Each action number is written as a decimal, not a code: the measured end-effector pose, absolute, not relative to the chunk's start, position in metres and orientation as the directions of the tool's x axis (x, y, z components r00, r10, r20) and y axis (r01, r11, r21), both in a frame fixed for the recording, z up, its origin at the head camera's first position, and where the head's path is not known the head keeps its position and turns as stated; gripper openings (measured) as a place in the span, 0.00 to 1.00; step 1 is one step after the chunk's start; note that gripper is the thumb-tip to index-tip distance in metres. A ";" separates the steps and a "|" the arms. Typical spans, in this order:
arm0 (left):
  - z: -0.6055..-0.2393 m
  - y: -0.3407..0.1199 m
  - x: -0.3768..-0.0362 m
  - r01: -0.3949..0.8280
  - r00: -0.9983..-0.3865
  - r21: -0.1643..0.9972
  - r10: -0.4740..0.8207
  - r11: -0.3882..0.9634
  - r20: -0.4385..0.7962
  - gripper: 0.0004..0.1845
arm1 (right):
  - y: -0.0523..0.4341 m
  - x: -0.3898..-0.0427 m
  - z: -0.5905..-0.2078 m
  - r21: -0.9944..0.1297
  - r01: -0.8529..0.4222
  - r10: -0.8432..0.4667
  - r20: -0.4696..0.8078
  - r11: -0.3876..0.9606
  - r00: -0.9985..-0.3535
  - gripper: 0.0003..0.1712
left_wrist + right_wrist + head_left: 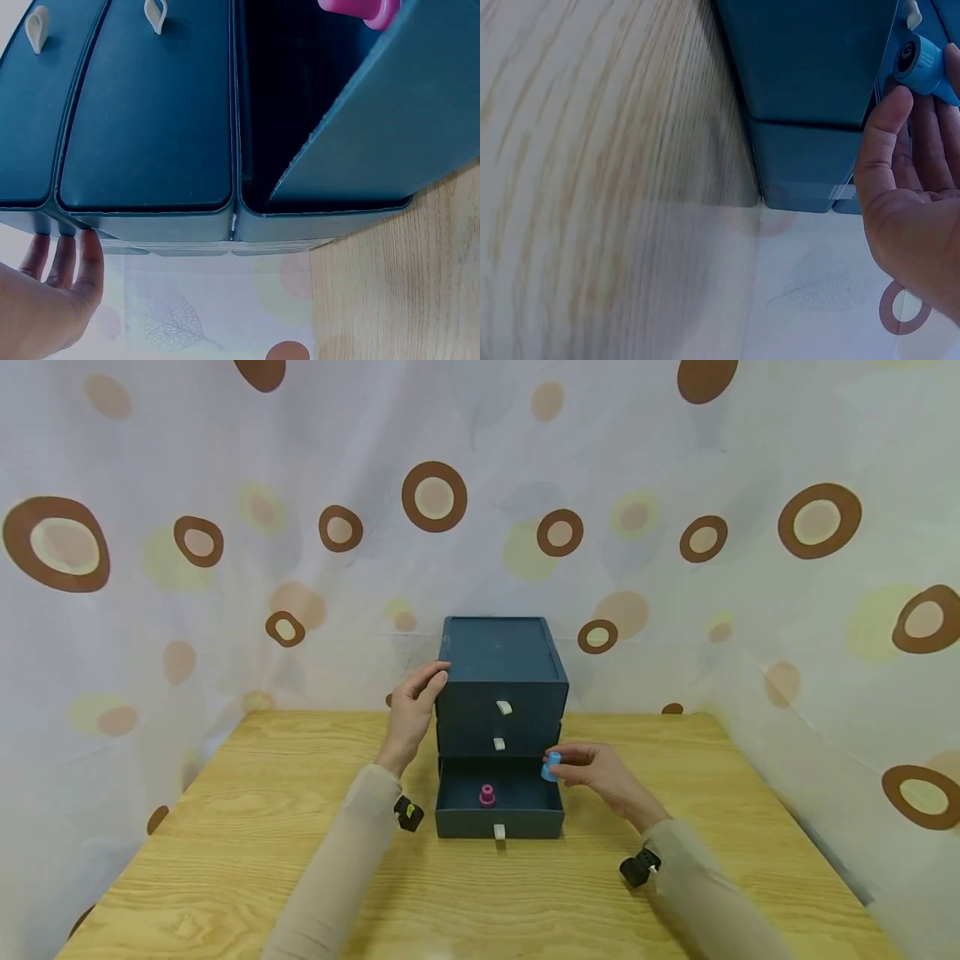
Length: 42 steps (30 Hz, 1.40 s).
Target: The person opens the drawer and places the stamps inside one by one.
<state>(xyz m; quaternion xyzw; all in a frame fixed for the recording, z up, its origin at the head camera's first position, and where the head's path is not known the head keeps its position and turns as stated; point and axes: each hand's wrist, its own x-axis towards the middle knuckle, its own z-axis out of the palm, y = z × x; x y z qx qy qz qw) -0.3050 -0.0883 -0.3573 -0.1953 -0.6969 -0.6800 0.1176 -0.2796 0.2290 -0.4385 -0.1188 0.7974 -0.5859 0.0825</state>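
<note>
A dark blue three-drawer cabinet point(501, 647) stands on the table, its bottom drawer point(465, 823) pulled out. My left hand point(408, 720) rests its fingers on the cabinet's left side near the top; in the left wrist view the fingertips point(90, 244) touch the side wall. Over the right part of the drawer, my right hand point(606, 777) pinches a small light blue stepped plastic piece point(552, 767) between thumb and fingers. The right wrist view shows a round dark recess in one end of the blue piece point(922, 66). Inside the drawer a similar magenta piece point(487, 797) stands upright.
White loop tabs point(504, 707) mark the drawer fronts; the two upper drawers are closed. Pale wood table point(300, 810) surface extends to both sides. Behind it hangs a light curtain point(495, 427) with brown ring patterns.
</note>
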 end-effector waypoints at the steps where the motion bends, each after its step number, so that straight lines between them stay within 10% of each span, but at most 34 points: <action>1: -0.357 -0.088 -0.305 0.435 -0.895 0.900 0.110 0.002 0.432 0.20 | 0.227 -0.280 -0.438 -0.952 -0.098 -0.290 0.011 0.289 -0.957 0.27; 42: -0.376 -0.090 -0.327 0.437 -0.894 0.899 0.102 -0.008 0.436 0.21 | 0.181 -0.290 -0.432 -0.915 -0.169 -0.408 0.006 0.366 -0.913 0.20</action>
